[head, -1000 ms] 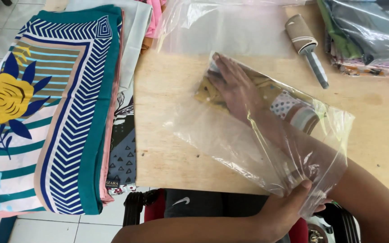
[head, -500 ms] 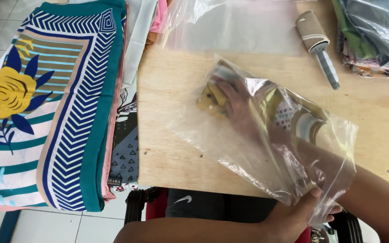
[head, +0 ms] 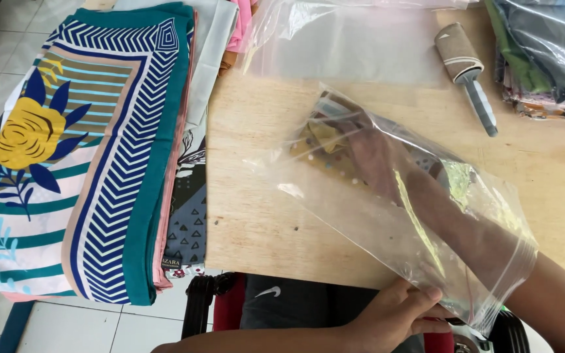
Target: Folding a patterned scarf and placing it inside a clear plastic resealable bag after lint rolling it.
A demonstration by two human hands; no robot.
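Clear plastic bag [head: 387,222] lies on the wooden table [head: 256,216]; the right hand [head: 367,153], deep inside, presses a folded patterned cloth [head: 325,140], its grip unclear through the film. Left hand [head: 393,317] pinches the bag's open edge beside 1 stack of scarves [head: 93,144].

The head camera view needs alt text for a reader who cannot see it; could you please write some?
A person's right hand is deep inside a clear plastic bag, pressing folded patterned fabric into it on a wooden table, while the left hand grips the bag's open edge. A stack of printed scarves hangs at left, and a lint roller lies beyond.
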